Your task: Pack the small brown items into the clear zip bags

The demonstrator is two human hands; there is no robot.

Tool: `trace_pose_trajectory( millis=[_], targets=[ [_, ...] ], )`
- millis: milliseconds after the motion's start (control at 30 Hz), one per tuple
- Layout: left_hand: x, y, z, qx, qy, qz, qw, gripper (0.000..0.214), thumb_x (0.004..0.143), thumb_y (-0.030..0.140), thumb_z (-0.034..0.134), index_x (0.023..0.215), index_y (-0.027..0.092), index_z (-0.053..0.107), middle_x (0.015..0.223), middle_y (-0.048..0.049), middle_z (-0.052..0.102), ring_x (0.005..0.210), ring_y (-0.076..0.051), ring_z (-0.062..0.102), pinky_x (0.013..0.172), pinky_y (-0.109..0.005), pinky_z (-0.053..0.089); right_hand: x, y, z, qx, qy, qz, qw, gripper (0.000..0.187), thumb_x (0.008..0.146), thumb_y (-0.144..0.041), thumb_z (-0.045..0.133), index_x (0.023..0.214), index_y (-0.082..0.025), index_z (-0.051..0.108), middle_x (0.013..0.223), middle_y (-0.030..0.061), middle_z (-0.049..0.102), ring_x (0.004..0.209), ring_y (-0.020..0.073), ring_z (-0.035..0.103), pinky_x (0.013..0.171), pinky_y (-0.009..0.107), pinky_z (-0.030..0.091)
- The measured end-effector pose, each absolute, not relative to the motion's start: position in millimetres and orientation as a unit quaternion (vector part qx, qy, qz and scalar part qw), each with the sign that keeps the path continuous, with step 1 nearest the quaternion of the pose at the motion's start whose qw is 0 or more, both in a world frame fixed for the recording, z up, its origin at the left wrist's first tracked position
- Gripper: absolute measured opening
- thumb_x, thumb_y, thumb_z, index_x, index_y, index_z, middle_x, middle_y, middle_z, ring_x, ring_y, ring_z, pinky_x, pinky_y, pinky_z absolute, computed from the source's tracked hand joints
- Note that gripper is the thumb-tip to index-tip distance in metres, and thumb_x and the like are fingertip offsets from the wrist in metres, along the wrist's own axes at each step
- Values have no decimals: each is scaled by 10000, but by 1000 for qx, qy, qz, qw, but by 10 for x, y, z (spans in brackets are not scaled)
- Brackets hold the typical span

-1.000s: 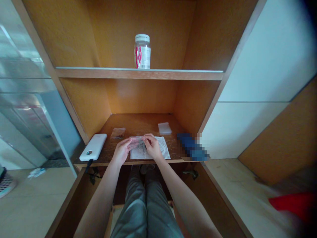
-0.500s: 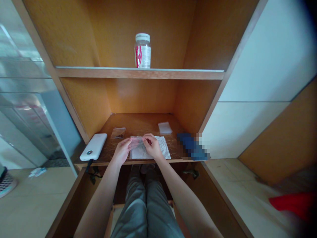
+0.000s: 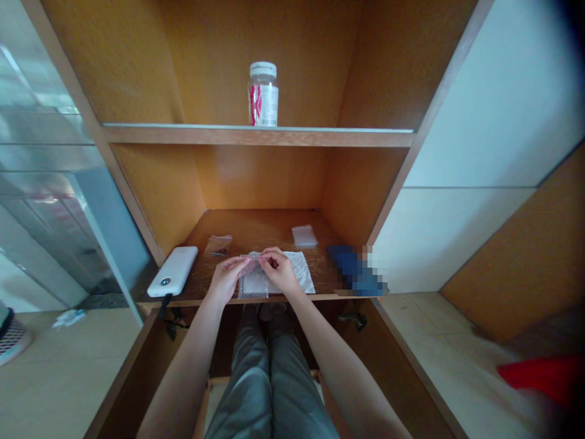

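A small clear plastic zip bag [image 3: 254, 285] hangs between my hands, its top edge pinched from both sides. My left hand [image 3: 227, 277] grips the left corner with thumb and fingers. Closed on the top edge further right is my right hand [image 3: 280, 272]. Beneath them lies a crumpled whitish sheet [image 3: 301, 271], partly covered by the bag and my right hand. A second clear zip bag [image 3: 218, 245] with small dark contents rests behind my left hand. Beyond my right hand lies a stack of clear bags [image 3: 304, 236].
A white power bank [image 3: 173, 271] with a black cable is at the shelf's left front corner. A blurred-out blue item [image 3: 354, 271] lies at the right. On the upper shelf [image 3: 320, 137] stands a white-capped bottle [image 3: 264, 94]. Open cabinet doors flank my legs.
The bag has turned from lying flatter between my fingers to hanging down toward me. My hands have come slightly closer together at its top edge.
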State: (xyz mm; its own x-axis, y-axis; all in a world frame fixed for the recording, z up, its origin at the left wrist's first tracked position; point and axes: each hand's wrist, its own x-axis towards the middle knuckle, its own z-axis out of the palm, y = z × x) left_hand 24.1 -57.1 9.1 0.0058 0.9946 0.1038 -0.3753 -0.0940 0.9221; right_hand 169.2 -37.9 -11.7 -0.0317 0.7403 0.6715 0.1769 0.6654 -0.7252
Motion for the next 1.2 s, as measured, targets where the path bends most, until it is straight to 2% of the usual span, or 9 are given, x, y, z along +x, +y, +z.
trace_pose_trajectory(
  millis=[233,533,800,1067,1200],
  targets=[
    [228,-542,41,486,390,571,535,150,566,238,725,660,141,658,686,-30,662,685,-143,598,731,-278,455,1690,-376,-134,-322,-690,232,605,80,747,-228,541,741,-181,605,839,48,565,751,130,539,634,246,437],
    [208,-534,10,519,410,560,499,151,580,255,707,670,143,657,672,-34,642,654,-142,572,638,-241,431,1695,-390,-104,-310,-716,221,585,67,737,-192,544,724,-194,610,858,45,574,862,146,542,772,282,433],
    [232,-555,30,528,417,552,492,162,559,249,716,675,150,662,675,-39,658,656,-161,587,666,-273,434,1692,-402,-97,-324,-723,218,570,75,741,-201,539,698,-197,601,830,36,565,855,145,542,788,282,434],
    [220,-538,-4,517,414,555,503,165,559,272,716,640,144,651,630,-28,635,598,-144,565,600,-253,433,1672,-420,-83,-321,-728,227,562,56,710,-180,558,712,-197,611,849,37,573,844,144,549,761,281,439],
    [217,-529,-13,517,412,554,506,179,549,276,725,648,147,650,630,-24,639,600,-145,576,626,-268,446,1676,-425,-79,-315,-727,231,565,54,711,-183,556,701,-191,608,851,38,571,852,144,548,769,284,439]
  ],
)
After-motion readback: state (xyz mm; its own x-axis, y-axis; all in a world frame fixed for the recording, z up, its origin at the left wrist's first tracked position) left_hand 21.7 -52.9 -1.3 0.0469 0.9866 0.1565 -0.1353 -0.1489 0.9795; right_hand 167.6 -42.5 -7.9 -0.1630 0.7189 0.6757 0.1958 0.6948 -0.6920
